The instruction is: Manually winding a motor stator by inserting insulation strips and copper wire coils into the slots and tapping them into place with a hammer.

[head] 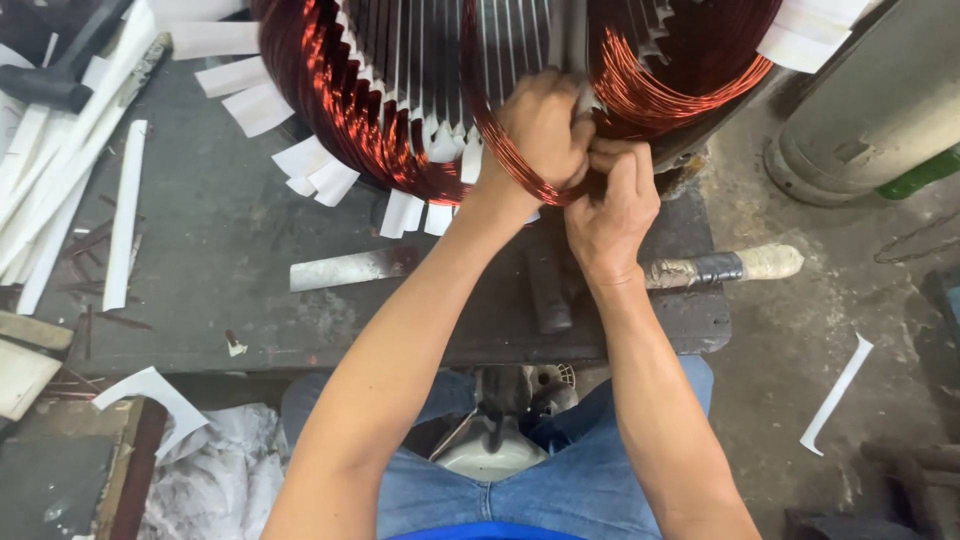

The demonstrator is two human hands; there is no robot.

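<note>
Head view — fingers [590,150] buried in copper coil [500,150]

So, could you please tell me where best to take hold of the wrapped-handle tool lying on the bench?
Grip the wrapped-handle tool by its pale taped end, which juts past the bench edge on the right. Come from that side: the rest lies under the right hand and forearm.

paper strips [125,215], perhaps a mallet [700,268].
</note>
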